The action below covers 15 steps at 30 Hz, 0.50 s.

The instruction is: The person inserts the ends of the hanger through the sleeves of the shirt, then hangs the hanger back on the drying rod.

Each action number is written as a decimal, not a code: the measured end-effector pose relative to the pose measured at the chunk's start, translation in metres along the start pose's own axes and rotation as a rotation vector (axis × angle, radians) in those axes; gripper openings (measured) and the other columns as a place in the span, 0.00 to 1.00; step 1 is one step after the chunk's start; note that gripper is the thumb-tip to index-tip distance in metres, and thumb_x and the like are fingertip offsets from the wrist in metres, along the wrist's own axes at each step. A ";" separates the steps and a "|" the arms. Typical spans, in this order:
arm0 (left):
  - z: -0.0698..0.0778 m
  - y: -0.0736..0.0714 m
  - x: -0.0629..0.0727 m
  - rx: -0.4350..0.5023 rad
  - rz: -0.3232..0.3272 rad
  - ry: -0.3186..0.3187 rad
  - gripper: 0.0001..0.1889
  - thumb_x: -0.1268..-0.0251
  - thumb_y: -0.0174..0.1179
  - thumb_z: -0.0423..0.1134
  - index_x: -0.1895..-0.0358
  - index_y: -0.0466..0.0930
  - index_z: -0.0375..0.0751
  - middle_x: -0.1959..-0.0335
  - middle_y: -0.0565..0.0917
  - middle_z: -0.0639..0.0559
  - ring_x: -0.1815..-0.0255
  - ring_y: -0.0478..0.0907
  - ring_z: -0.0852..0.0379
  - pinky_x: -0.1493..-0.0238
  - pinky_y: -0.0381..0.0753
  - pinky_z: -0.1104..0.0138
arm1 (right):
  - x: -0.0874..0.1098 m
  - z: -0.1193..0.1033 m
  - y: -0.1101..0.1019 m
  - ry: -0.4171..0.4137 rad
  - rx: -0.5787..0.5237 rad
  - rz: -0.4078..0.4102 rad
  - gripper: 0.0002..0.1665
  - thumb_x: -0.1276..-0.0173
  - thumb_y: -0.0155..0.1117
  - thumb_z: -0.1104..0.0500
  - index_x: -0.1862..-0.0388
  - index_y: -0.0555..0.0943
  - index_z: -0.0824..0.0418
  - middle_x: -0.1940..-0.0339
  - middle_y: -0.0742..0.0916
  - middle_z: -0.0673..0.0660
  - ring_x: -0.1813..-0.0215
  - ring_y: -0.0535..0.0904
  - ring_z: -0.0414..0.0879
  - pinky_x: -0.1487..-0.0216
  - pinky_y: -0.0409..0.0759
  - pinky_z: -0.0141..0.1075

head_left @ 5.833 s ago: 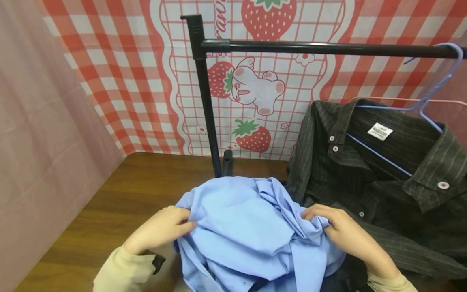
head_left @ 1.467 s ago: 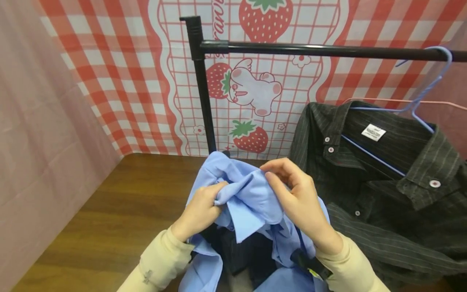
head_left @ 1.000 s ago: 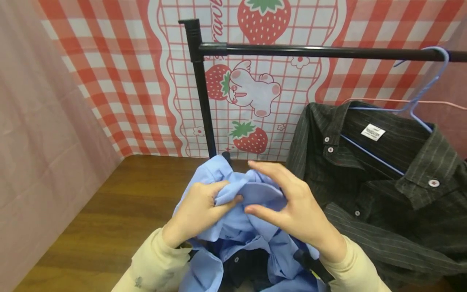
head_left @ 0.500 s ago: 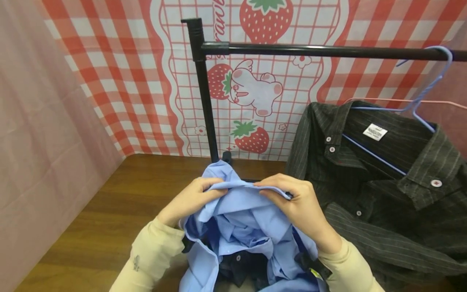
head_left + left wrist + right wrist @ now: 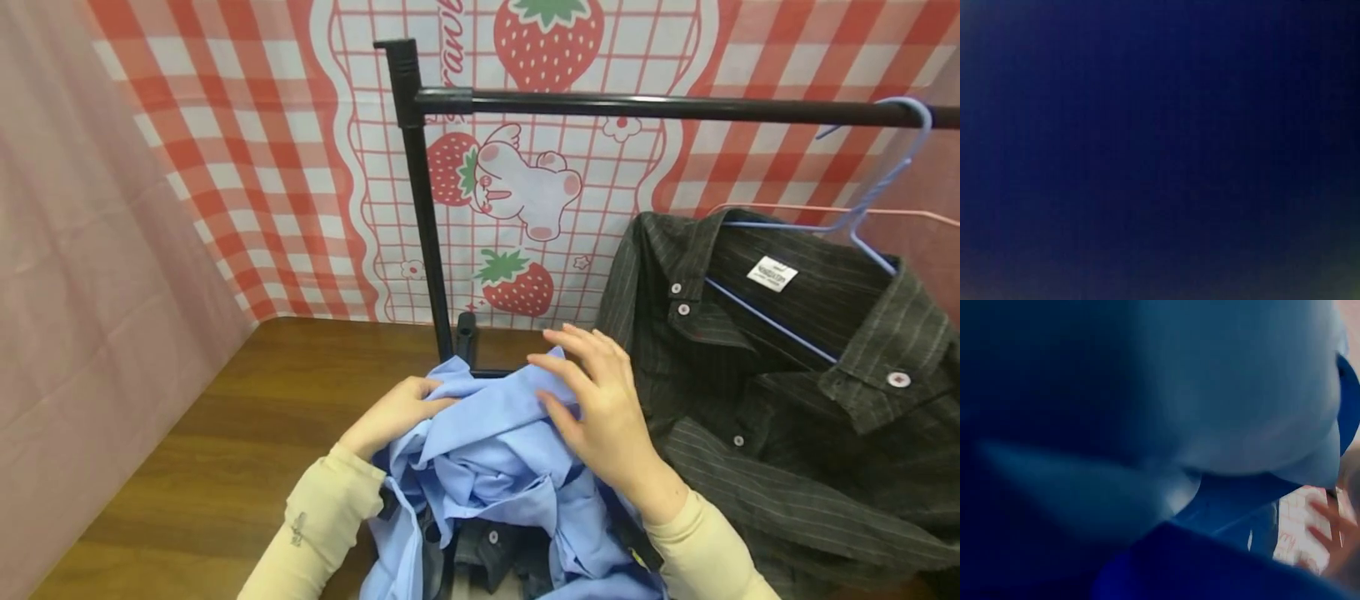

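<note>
A crumpled light blue shirt lies bunched in front of the person, its collar band turned toward the top. The left hand pinches the cloth at the collar's left end, thumb on top and the other fingers mostly hidden by fabric. At the collar's right end the right hand has its fingers spread, with the thumb right at the collar edge. In the right wrist view, blue shirt fabric covers most of the picture, and blurred fingers show at the right edge. The left wrist view is only dark blue.
Below the blue shirt a dark collared garment with a button shows. On the right, a dark striped shirt hangs on a blue hanger from the black rack. A brown wooden table extends left.
Both hands turned and spread the shirt, exposing its collar. Within the last half second the right hand let go of the collar and spread its fingers; the left kept its pinch.
</note>
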State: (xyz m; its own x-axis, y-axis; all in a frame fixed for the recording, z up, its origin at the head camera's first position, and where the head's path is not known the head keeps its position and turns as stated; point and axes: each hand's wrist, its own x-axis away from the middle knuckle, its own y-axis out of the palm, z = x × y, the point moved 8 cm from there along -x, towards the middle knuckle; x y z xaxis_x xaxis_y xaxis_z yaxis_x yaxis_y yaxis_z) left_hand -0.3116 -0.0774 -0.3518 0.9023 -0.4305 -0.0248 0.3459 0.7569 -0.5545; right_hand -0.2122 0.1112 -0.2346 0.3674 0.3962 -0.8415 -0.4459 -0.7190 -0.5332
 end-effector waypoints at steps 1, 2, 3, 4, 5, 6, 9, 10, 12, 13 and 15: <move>0.000 0.001 0.000 0.015 0.005 -0.004 0.13 0.41 0.57 0.52 0.72 0.78 0.47 0.80 0.73 0.56 0.71 0.73 0.58 0.67 0.71 0.67 | 0.001 -0.005 0.005 -0.054 0.009 -0.038 0.19 0.46 0.66 0.59 0.54 0.79 0.58 0.45 0.78 0.59 0.38 0.67 0.55 0.35 0.56 0.50; 0.001 0.001 0.000 0.026 0.013 -0.004 0.12 0.41 0.57 0.52 0.71 0.79 0.47 0.79 0.74 0.56 0.70 0.73 0.57 0.66 0.71 0.67 | 0.001 -0.009 0.010 -0.098 0.012 -0.091 0.20 0.45 0.65 0.57 0.52 0.79 0.57 0.44 0.77 0.58 0.37 0.67 0.54 0.35 0.57 0.49; 0.003 0.000 0.000 0.030 0.025 0.001 0.12 0.41 0.57 0.52 0.70 0.79 0.48 0.78 0.75 0.56 0.70 0.73 0.57 0.66 0.71 0.66 | 0.003 -0.013 0.017 -0.132 0.009 -0.159 0.22 0.44 0.65 0.54 0.50 0.78 0.56 0.42 0.77 0.57 0.36 0.66 0.53 0.35 0.58 0.48; 0.005 0.000 0.000 0.027 0.037 0.006 0.12 0.41 0.57 0.52 0.69 0.80 0.48 0.77 0.76 0.56 0.69 0.73 0.57 0.66 0.71 0.66 | 0.004 -0.015 0.024 -0.153 0.006 -0.230 0.24 0.44 0.65 0.52 0.47 0.77 0.55 0.41 0.77 0.55 0.36 0.66 0.51 0.35 0.59 0.46; 0.007 0.000 0.001 0.015 0.048 0.014 0.12 0.41 0.57 0.52 0.69 0.80 0.48 0.76 0.76 0.55 0.70 0.73 0.57 0.66 0.71 0.66 | 0.006 -0.017 0.031 -0.164 0.013 -0.299 0.27 0.44 0.66 0.49 0.45 0.76 0.54 0.41 0.76 0.54 0.36 0.67 0.49 0.36 0.61 0.45; 0.010 -0.001 0.001 -0.006 0.056 0.026 0.11 0.41 0.57 0.51 0.68 0.79 0.48 0.76 0.76 0.55 0.70 0.73 0.57 0.67 0.71 0.66 | 0.008 -0.017 0.038 -0.166 0.029 -0.360 0.29 0.45 0.66 0.49 0.43 0.74 0.53 0.40 0.76 0.53 0.37 0.68 0.48 0.37 0.63 0.44; 0.018 0.000 0.004 -0.102 0.046 0.097 0.08 0.40 0.56 0.45 0.65 0.78 0.46 0.72 0.78 0.54 0.68 0.73 0.58 0.64 0.71 0.67 | 0.012 -0.016 0.051 -0.153 0.082 -0.460 0.32 0.45 0.67 0.50 0.40 0.72 0.52 0.46 0.80 0.49 0.45 0.75 0.43 0.45 0.72 0.40; 0.021 0.001 0.006 -0.129 0.025 0.127 0.08 0.40 0.55 0.43 0.62 0.77 0.45 0.69 0.78 0.53 0.66 0.73 0.58 0.62 0.71 0.66 | 0.013 -0.016 0.053 -0.147 0.087 -0.468 0.30 0.44 0.67 0.51 0.41 0.73 0.52 0.49 0.82 0.48 0.49 0.78 0.42 0.49 0.74 0.39; 0.025 0.004 0.011 -0.181 -0.036 0.199 0.11 0.41 0.53 0.37 0.55 0.75 0.42 0.62 0.78 0.51 0.61 0.73 0.57 0.57 0.71 0.64 | 0.013 -0.014 0.054 -0.138 0.083 -0.453 0.25 0.43 0.65 0.56 0.44 0.76 0.52 0.57 0.84 0.46 0.59 0.81 0.40 0.58 0.77 0.37; 0.027 0.004 0.013 -0.192 -0.067 0.226 0.15 0.42 0.52 0.35 0.51 0.73 0.42 0.57 0.78 0.50 0.57 0.72 0.56 0.53 0.70 0.63 | 0.012 -0.013 0.054 -0.132 0.074 -0.435 0.22 0.42 0.64 0.57 0.47 0.78 0.52 0.60 0.85 0.46 0.62 0.81 0.40 0.62 0.78 0.36; 0.027 0.003 0.018 -0.178 -0.120 0.247 0.20 0.44 0.50 0.33 0.46 0.70 0.41 0.52 0.76 0.47 0.53 0.71 0.54 0.49 0.69 0.61 | 0.010 -0.011 0.050 -0.114 0.049 -0.384 0.17 0.42 0.62 0.59 0.52 0.80 0.52 0.64 0.86 0.46 0.66 0.82 0.39 0.66 0.78 0.36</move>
State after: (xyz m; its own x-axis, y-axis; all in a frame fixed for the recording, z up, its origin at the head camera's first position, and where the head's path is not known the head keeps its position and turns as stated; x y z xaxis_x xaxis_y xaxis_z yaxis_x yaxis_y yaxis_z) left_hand -0.2869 -0.0693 -0.3313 0.7603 -0.6344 -0.1394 0.3760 0.6050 -0.7019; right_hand -0.2220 0.0728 -0.2684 0.4235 0.6933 -0.5830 -0.3335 -0.4790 -0.8120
